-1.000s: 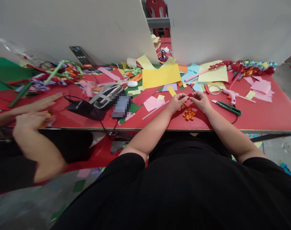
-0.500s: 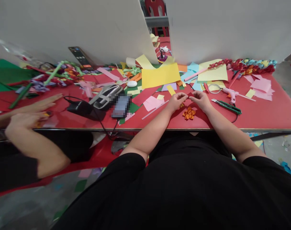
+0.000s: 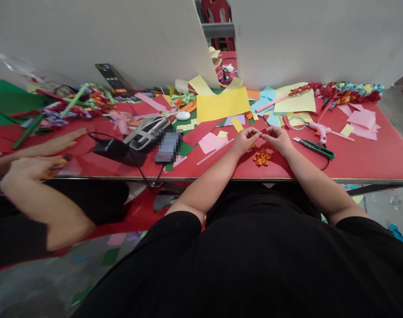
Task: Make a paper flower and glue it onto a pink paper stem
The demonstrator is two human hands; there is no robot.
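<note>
Pinching, item one: a small, dark red piece, apparently paper (image 3: pixel 263 132), largely hidden, at the fingertips of my left hand (image 3: pixel 246 140) and right hand (image 3: pixel 278 139). Both are narrowed to thumb and fingers, nearly meeting, probably because so slight a piece needs steadying from two sides. My forearms cross the front edge of the red-topped surface (image 3: pixel 360 161).

Item two: one orange, many-petalled folded-paper flower (image 3: pixel 262 157), lying between my wrists, held by neither hand; close in, I judge, to stay in sight.

Item three: one green-handled, silver-bladed cutter (image 3: pixel 316 148), right of my right hand, blade end towards that wrist; within easy reach, though the blade asks care.

Item four: one pink plastic glue gun (image 3: pixel 321 130), just beyond the cutter, pale glue stick trailing outward, likely sparing room for my hands.

Item five: one yellow rectangular paper sheet (image 3: pixel 223 104), set back near the grey-white upright panel (image 3: pixel 148 39), seemingly out of my elbows' way.
</note>
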